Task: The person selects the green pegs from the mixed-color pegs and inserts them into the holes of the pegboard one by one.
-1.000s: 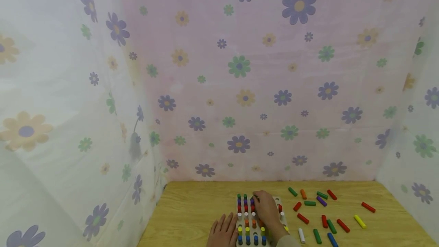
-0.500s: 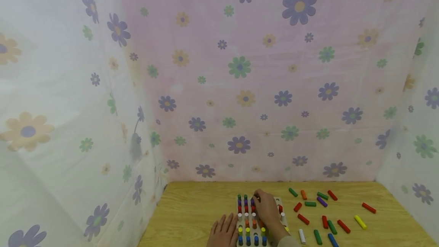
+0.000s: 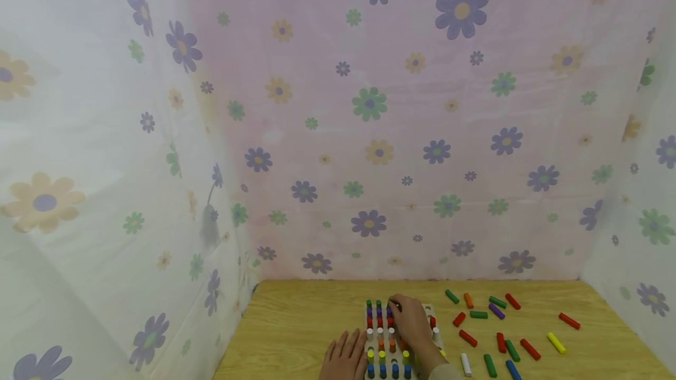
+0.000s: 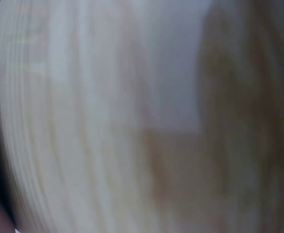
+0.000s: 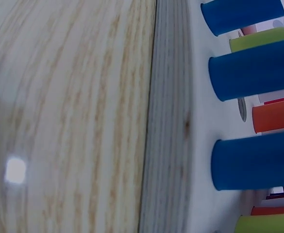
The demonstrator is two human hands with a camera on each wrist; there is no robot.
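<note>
my right grip (image 3: pixel 413 324) bends over the far rows of the pegboard (image 5: pixel 171 121); whether it pinches anything, i cannot tell. my left grip (image 3: pixel 345 356) lies flat beside the pegboard's left edge. seated pegs (image 5: pixel 258 160) stand upright; loose pegs (image 3: pixel 530 349) lie to the right on the surface (image 3: pixel 285 333), long axes pointing various ways.

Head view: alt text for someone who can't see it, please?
A person's right hand reaches over a pegboard of upright multicolored pegs, with the left hand flat by the pegboard's left edge. To the right, loose pegs lie on the wood-grain table.
</note>
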